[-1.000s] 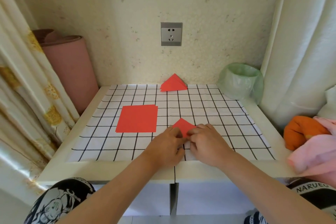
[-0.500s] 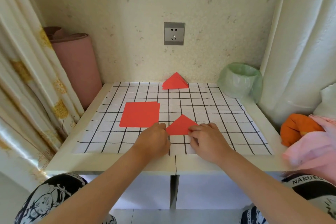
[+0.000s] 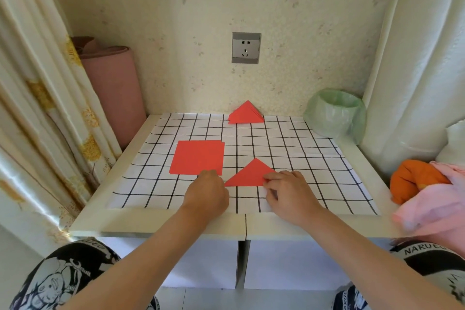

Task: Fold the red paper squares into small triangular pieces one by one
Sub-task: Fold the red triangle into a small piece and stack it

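2 bare hands work at a white table (image 3: 151,224) covered by a white grid sheet (image 3: 289,148) with black lines. Between the hands a red triangle (image 3: 249,173) of folded paper lies flat on the sheet, its point facing away from the person. The right hand (image 3: 289,194) has its fingers curled, with thumb and fingertips pinching the triangle's right corner. The left hand (image 3: 206,191) lies knuckles up, just beside the triangle's left corner. Its bent fingertips reach the near edge of a stack of red squares (image 3: 197,157); whether they grip a sheet cannot be told. That stack lies flat, left of the triangle. At the far edge of the sheet, against the wall, sits a pile of folded triangles (image 3: 245,114).

1 grey wall socket (image 3: 246,47) is above that pile. At the far right corner stands a bin (image 3: 334,113) lined with a green bag. Left of the table a pink roll (image 3: 113,88) stands upright beside a patterned curtain (image 3: 37,98). At the right edge lie an orange cloth (image 3: 412,178) and a pink cloth (image 3: 437,204).
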